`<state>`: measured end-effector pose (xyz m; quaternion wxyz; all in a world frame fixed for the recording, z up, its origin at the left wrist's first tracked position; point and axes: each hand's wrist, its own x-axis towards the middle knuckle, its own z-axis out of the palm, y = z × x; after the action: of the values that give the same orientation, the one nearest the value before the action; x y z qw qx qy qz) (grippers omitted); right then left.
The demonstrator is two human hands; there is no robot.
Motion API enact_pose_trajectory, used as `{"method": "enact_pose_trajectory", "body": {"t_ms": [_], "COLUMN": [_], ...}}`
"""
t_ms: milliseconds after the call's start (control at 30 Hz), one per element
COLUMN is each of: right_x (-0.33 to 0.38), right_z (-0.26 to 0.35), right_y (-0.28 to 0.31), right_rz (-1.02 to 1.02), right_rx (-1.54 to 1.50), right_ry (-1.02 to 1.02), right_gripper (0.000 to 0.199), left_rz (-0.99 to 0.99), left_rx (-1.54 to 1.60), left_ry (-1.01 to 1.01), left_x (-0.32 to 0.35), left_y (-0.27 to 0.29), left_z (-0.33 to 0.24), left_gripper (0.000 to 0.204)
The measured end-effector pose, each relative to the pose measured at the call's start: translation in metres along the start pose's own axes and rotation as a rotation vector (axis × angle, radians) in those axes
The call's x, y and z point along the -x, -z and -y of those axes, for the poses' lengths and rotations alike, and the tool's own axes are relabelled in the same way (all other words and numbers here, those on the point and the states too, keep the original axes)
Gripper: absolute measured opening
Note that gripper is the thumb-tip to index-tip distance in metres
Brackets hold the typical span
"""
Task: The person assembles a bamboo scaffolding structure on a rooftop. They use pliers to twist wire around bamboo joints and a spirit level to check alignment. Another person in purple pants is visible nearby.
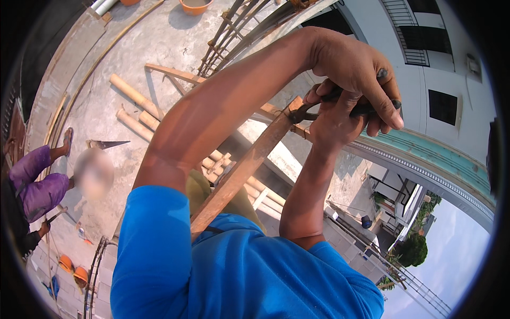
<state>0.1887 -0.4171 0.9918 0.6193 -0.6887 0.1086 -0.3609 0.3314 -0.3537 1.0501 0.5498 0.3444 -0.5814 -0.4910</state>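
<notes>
Both hands are raised at upper right, closed around a pair of pincers with black handles. My left hand (353, 66) comes over from above, its fingers curled around the handles. Just below it, my right hand (337, 119) is wrapped on the same tool, close against the left. The metal jaws of the pincers (304, 114) are at the top end of a wooden post (247, 165), where it meets a crossing wooden rail (268, 110). What lies between the jaws is too small to tell. The post slants down toward my blue shirt.
A rebar cage (226, 34) leans beyond my left forearm. Round wooden poles (135, 97) lie on the concrete floor (159, 42). At left sits a person in purple trousers (40, 186), near a handsaw (109, 143). Orange helmets (79, 275) lie lower left; a teal ledge (425, 151) runs at right.
</notes>
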Motion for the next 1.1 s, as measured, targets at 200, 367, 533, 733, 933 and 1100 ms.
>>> {"method": "enact_pose_trajectory", "body": {"t_ms": [200,367,533,733,933,1100], "right_x": [0.024,0.036,0.023,0.016,0.002,-0.007], "right_z": [-0.010,0.009,0.024,0.014,-0.010,-0.020], "right_y": [0.008,0.008,0.003,0.000,-0.011,-0.008], "right_rz": [0.001,0.148,0.096,0.137,0.229,0.256], "right_rx": [0.106,0.174,-0.017,0.105,0.472,0.592], "right_ry": [0.153,0.086,-0.186,-0.265,0.079,0.237], "right_gripper": [0.038,0.062,0.053,0.046,0.043,0.039], "left_rz": [-0.252,-0.622,-0.893,-1.245,-1.613,-1.174], "left_rx": [-0.031,-0.043,-0.234,-0.251,-0.678,-0.127], "left_ry": [-0.146,-0.062,0.058,0.014,-0.596,-0.111], "left_x": [0.004,-0.001,-0.020,-0.028,-0.033,0.018], "left_y": [-0.024,-0.034,-0.037,-0.040,-0.016,-0.042], "left_z": [0.011,0.011,0.013,0.025,0.054,0.002], "left_gripper": [0.045,0.040,0.043,0.046,0.045,0.042]}}
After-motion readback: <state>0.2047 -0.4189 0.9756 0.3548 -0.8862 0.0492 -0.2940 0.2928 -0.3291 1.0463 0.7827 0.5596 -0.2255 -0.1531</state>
